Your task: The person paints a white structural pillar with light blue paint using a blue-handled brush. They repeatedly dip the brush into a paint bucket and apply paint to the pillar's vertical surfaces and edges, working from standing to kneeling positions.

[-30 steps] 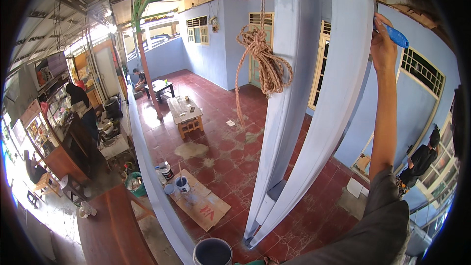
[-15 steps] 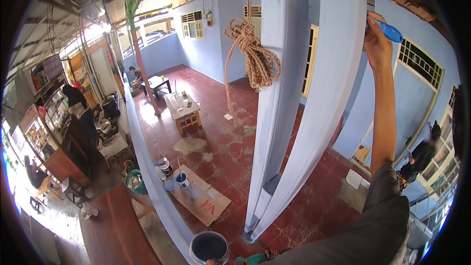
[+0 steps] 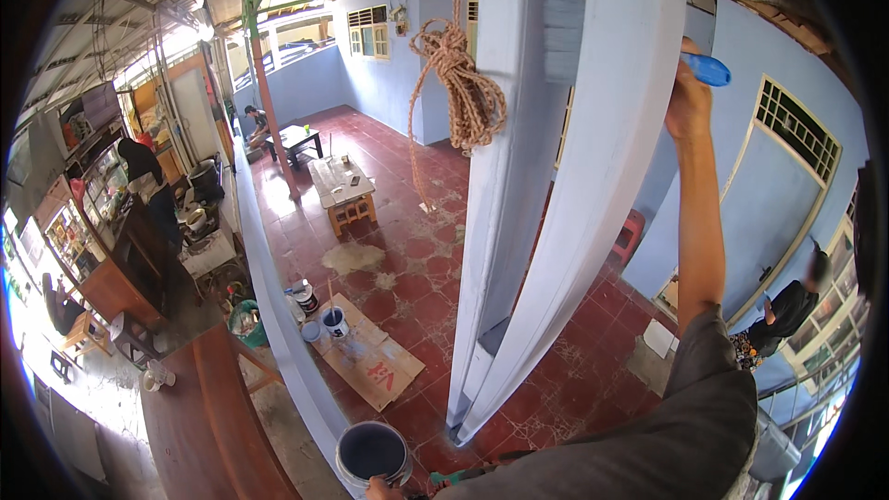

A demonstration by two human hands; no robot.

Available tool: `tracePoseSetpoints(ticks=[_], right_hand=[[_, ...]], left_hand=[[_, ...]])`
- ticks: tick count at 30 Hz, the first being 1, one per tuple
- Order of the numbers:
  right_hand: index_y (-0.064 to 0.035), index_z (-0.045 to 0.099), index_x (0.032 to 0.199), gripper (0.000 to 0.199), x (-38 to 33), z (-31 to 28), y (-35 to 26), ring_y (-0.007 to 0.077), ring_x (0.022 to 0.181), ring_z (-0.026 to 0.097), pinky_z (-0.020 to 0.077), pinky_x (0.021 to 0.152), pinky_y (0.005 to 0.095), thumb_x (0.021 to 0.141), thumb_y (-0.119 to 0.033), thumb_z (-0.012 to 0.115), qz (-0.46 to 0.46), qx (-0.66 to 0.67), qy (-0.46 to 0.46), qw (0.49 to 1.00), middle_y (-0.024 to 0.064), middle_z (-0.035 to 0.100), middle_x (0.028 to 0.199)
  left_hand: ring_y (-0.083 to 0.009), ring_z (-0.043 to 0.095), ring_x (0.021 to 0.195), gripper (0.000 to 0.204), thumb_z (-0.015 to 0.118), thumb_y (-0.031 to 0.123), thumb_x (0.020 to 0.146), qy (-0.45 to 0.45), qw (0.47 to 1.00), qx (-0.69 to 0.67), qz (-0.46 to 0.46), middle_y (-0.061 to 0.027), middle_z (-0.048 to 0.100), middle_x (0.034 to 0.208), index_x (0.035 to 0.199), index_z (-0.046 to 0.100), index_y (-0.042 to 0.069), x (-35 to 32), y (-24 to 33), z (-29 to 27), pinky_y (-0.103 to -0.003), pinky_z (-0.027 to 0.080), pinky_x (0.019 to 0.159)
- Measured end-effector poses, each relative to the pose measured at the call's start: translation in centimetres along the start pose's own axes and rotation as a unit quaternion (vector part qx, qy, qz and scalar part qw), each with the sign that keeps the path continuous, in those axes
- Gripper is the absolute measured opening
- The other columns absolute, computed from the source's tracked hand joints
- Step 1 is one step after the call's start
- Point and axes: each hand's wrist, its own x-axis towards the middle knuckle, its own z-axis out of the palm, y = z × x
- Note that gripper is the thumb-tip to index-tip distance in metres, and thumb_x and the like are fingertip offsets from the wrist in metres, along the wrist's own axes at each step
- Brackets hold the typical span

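Observation:
My right hand [image 3: 690,111] is raised at the upper right, closed around the blue handle [image 3: 708,69] of a paintbrush beside a pale blue pillar [image 3: 616,130]. The pillar's front flange hides the middle of the brush. In the recess behind that flange shows a pale, streaky patch [image 3: 562,37]; bristles or wet paint, I cannot tell. At the bottom edge my left hand [image 3: 384,489] grips the near rim of a paint bucket [image 3: 372,454] holding dark grey-blue paint. Only part of that hand is visible.
Coiled rope [image 3: 463,93] hangs against the pillar. Paint cans [image 3: 334,322] stand on cardboard [image 3: 384,380] on the red tiles. A low blue wall [image 3: 287,352] and a wooden table [image 3: 218,417] lie left. People are at the far left and right [image 3: 787,310].
My right hand has moved down and left with the brush, and the streaky patch now shows in the pillar's recess. The view has shifted slightly; more of my left hand and the bucket shows.

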Motion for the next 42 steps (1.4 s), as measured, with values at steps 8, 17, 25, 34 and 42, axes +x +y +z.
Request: tracePoseSetpoints(ticks=[8, 17, 25, 34, 42], right_hand=[[-0.0024, 0.066, 0.112, 0.017, -2.1, -2.9, 1.8, 0.0228, 0.096, 0.065, 0.0538, 0.079, 0.0343, 0.097, -0.011, 0.063, -0.025, -0.052, 0.081, 0.995, 0.0127, 0.068, 0.109], [-0.0034, 0.062, 0.118, 0.023, -3.1, -2.1, 1.8, 0.0219, 0.101, 0.063, 0.05, 0.092, 0.0366, 0.096, -0.012, 0.06, 0.012, 0.065, 0.043, 0.997, 0.0098, 0.064, 0.112], [-0.0011, 0.061, 0.119, 0.028, -4.3, -4.1, 1.5, 0.0189, 0.104, 0.06, 0.0489, 0.09, 0.0338, 0.094, -0.013, 0.064, -0.032, -0.141, 0.069, 0.987, 0.009, 0.063, 0.113], [0.0, 0.061, 0.12, 0.024, -6.0, -1.3, 3.4, 0.0182, 0.103, 0.06, 0.0504, 0.086, 0.0349, 0.097, -0.008, 0.06, 0.005, -0.047, 0.088, 0.995, 0.0091, 0.064, 0.113], [0.0017, 0.06, 0.119, 0.03, -9.3, -0.2, 4.3, 0.0206, 0.099, 0.063, 0.0486, 0.092, 0.0366, 0.094, -0.015, 0.065, 0.046, -0.045, 0.099, 0.993, 0.0107, 0.066, 0.109]], left_hand=[[-0.0359, 0.059, 0.094, 0.051, 0.089, 0.005, 0.063, -0.023, 0.998, 0.056, 0.002, -0.0215, 0.053, 0.106, 0.103, 0.059, 0.002, 0.2, -1.3, -0.8, -0.044, 0.057, 0.076], [-0.0394, 0.062, 0.091, 0.056, 0.092, 0.013, 0.061, -0.046, 0.995, 0.084, 0.018, -0.0234, 0.057, 0.105, 0.105, 0.06, 0.0, -0.3, -2.9, -1.1, -0.046, 0.056, 0.077], [-0.0438, 0.063, 0.094, 0.053, 0.087, 0.011, 0.066, 0.006, 0.962, -0.243, -0.127, -0.0255, 0.058, 0.109, 0.108, 0.06, -0.005, -0.6, -5.2, 0.1, -0.051, 0.06, 0.076], [-0.0488, 0.063, 0.092, 0.055, 0.054, -0.007, 0.063, 0.129, 0.767, -0.435, -0.453, -0.0285, 0.052, 0.115, 0.116, 0.041, -0.009, 3.3, -0.8, 0.4, -0.065, 0.062, 0.066], [-0.0485, 0.063, 0.089, 0.053, 0.055, -0.007, 0.062, 0.118, 0.774, -0.445, -0.435, -0.0293, 0.051, 0.114, 0.113, 0.043, -0.011, 2.8, 0.3, -0.4, -0.063, 0.063, 0.066]])
